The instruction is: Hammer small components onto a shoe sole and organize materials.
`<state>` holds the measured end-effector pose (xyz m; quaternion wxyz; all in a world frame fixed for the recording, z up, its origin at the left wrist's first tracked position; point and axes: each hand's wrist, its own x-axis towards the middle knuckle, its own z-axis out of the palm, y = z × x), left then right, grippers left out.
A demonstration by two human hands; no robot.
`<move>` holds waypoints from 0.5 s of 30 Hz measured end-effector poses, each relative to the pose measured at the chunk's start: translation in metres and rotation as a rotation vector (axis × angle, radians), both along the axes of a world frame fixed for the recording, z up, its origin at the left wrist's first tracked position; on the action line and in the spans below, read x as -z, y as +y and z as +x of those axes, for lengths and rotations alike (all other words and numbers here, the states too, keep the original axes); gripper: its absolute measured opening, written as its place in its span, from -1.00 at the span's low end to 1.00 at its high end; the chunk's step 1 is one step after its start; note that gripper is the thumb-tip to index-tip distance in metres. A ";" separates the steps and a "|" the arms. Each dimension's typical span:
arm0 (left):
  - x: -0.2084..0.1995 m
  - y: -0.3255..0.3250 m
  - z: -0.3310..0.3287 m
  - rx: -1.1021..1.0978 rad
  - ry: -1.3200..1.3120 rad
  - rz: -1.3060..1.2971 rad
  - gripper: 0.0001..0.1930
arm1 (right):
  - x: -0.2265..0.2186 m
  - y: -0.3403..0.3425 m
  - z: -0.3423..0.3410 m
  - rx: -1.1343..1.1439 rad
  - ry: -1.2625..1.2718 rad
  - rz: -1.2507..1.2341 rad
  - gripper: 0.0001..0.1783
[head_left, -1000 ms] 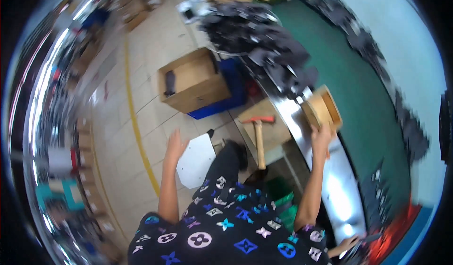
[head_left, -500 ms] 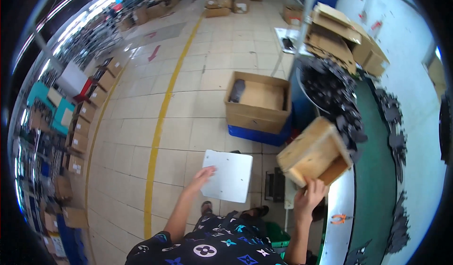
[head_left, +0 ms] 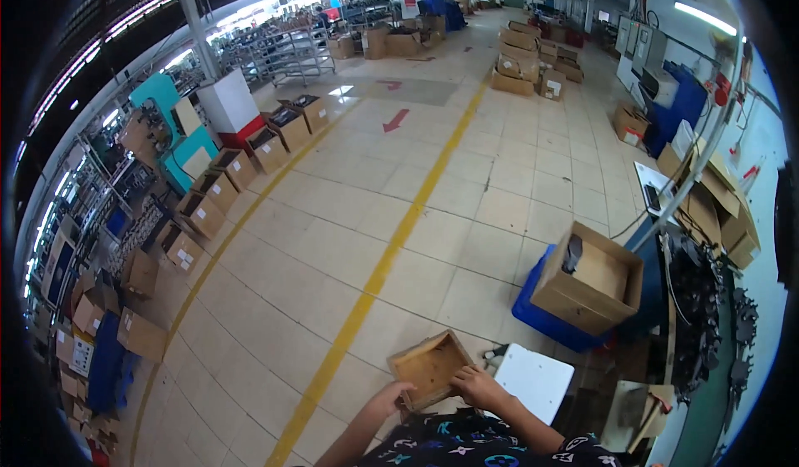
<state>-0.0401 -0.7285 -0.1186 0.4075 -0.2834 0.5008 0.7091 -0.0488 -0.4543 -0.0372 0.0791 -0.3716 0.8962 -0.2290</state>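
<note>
A small open-topped wooden box (head_left: 433, 365) is held close in front of my body, its hollow inside turned up toward me. My left hand (head_left: 393, 399) grips its left wall near the lower corner. On the opposite side, the fingers of my right hand (head_left: 481, 386) are closed over the right edge. Just beyond my right forearm is a flat white square panel (head_left: 537, 380) with rounded corners and small holes. A small dark item beside the panel is too unclear to name.
At right, a cardboard carton (head_left: 587, 300) holding a dark piece sits on a blue crate (head_left: 533, 309). A hammer (head_left: 649, 424) lies near the bench, where dark flat parts (head_left: 695, 317) are heaped. Cartons (head_left: 200, 213) line the left aisle beside a yellow floor line (head_left: 379, 275).
The wooden box has moved from beside the bench at right to in front of me. My left hand has left the white panel and joined my right on the box. The view has swung left.
</note>
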 end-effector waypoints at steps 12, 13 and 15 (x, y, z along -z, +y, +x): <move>-0.027 0.043 -0.270 0.228 0.316 -0.181 -0.25 | 0.066 0.042 -0.251 0.818 -0.884 -0.942 -0.07; -0.029 0.054 -0.303 0.244 0.331 -0.197 -0.25 | 0.118 0.051 -0.279 0.901 -0.863 -1.036 -0.19; -0.025 0.084 -0.362 0.266 0.244 -0.062 -0.20 | 0.122 0.092 -0.344 0.971 -0.999 -0.923 -0.30</move>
